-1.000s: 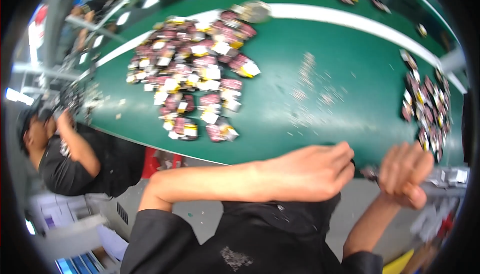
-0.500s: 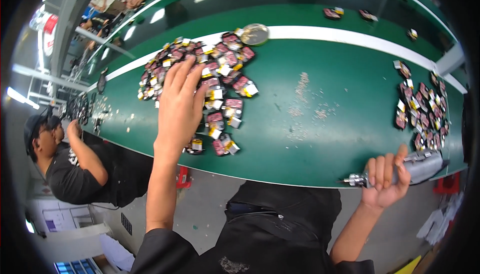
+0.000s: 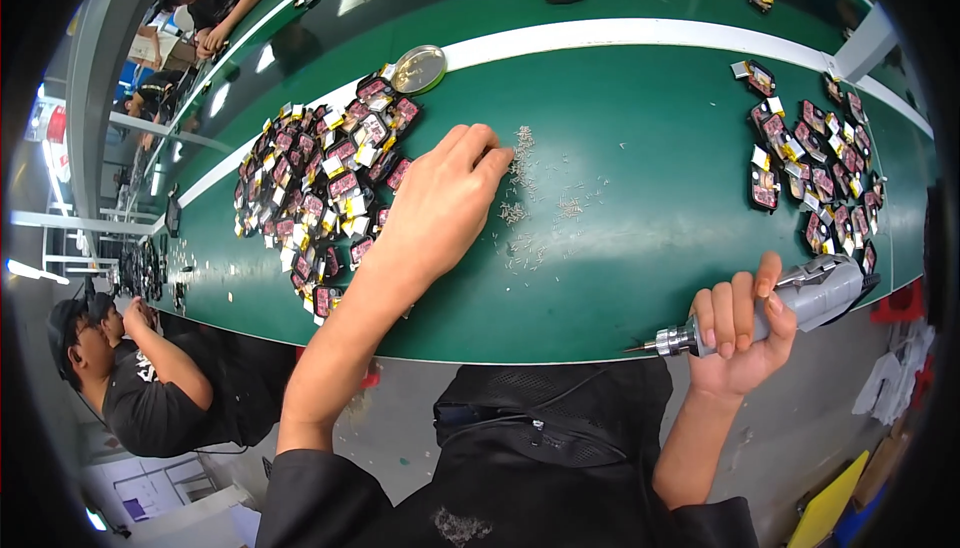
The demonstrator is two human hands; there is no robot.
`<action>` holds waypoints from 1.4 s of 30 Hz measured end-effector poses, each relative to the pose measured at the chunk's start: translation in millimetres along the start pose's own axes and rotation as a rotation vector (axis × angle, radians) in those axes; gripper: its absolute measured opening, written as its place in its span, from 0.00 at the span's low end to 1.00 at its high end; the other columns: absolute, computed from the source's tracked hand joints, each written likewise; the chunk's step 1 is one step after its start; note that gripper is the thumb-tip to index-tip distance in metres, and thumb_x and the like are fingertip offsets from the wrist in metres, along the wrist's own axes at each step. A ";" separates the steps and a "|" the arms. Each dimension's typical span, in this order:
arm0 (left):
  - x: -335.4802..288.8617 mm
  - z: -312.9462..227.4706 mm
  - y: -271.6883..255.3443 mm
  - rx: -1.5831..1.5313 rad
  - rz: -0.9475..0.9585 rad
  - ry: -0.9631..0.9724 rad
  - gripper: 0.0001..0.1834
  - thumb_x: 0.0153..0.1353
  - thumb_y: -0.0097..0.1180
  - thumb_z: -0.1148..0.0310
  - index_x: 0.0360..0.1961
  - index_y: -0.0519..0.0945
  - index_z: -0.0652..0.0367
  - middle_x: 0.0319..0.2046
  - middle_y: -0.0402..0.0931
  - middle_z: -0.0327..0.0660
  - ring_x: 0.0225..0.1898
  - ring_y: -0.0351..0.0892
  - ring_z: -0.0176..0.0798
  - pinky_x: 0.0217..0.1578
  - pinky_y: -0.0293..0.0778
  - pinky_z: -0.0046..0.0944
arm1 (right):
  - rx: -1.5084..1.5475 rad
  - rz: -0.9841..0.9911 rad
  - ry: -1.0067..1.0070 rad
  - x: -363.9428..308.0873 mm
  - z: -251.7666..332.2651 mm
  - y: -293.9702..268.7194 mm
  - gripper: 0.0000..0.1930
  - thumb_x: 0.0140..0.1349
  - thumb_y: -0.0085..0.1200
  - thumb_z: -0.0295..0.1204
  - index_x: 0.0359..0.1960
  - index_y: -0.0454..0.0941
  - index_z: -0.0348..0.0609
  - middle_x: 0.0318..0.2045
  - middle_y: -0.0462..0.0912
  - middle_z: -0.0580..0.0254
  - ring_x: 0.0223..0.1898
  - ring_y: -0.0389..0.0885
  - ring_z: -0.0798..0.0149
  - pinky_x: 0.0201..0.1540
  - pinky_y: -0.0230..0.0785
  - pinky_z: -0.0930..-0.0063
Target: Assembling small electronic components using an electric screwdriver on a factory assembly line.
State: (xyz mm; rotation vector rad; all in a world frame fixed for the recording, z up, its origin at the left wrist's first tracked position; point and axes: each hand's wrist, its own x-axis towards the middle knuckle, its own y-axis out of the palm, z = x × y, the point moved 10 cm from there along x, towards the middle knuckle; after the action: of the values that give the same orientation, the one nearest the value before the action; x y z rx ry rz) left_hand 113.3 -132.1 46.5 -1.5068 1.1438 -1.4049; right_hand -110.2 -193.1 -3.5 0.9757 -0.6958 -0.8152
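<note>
My right hand (image 3: 738, 340) is wrapped round a grey electric screwdriver (image 3: 818, 298) at the table's near edge, its silver chuck and thin bit pointing left. My left hand (image 3: 440, 203) reaches over the green tabletop, fingers curled and drawn together. Its fingertips are at the edge of a scatter of tiny silver screws (image 3: 523, 170); whatever they pinch is too small to make out. Left of that hand lies a heap of small black-cased electronic units (image 3: 300, 173) with reddish boards, silver pouch cells and yellow tape. The hand and forearm hide part of the heap's right side.
More such units (image 3: 820, 163) lie grouped at the right. A round shallow dish (image 3: 420, 69) sits by the white rail (image 3: 620, 33) along the far side. Beyond it, a few units lie on a green belt (image 3: 680, 3). At the left, a co-worker (image 3: 165, 378) sits along the table.
My left hand has moved right, from over the heap of units to the screws, and its fingers have curled in. My right hand still holds the screwdriver. The view has shifted somewhat.
</note>
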 end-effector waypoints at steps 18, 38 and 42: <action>-49.3 -55.1 -1.9 -1.040 -0.028 -0.253 0.08 0.67 0.44 0.72 0.32 0.68 0.65 0.27 0.73 0.46 0.27 0.69 0.32 0.28 0.67 0.30 | 0.043 0.027 -0.130 6.6 6.7 30.7 0.04 0.62 0.43 0.29 0.35 0.65 0.42 0.11 0.60 0.72 0.13 0.60 0.75 0.23 0.59 0.78; -67.3 -97.1 41.1 -2.041 -0.044 -0.403 0.10 0.67 0.47 0.70 0.32 0.71 0.67 0.27 0.72 0.47 0.24 0.72 0.34 0.20 0.65 0.28 | 0.063 0.020 -0.229 0.5 9.9 62.7 0.05 0.60 0.45 0.27 0.36 0.66 0.40 0.10 0.61 0.73 0.11 0.59 0.76 0.21 0.58 0.79; -68.3 -97.2 42.2 -2.070 -0.029 -0.405 0.08 0.67 0.47 0.73 0.33 0.72 0.68 0.27 0.74 0.46 0.25 0.73 0.31 0.22 0.66 0.27 | 0.054 0.019 -0.207 0.9 7.5 61.7 0.05 0.60 0.46 0.27 0.35 0.66 0.41 0.10 0.60 0.74 0.11 0.59 0.76 0.20 0.58 0.79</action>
State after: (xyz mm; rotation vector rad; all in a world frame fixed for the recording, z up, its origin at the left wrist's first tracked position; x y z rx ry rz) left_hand 12.7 -75.9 -4.7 -2.6887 2.3315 0.7695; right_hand -98.9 -177.1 55.5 0.9393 -0.9074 -0.8925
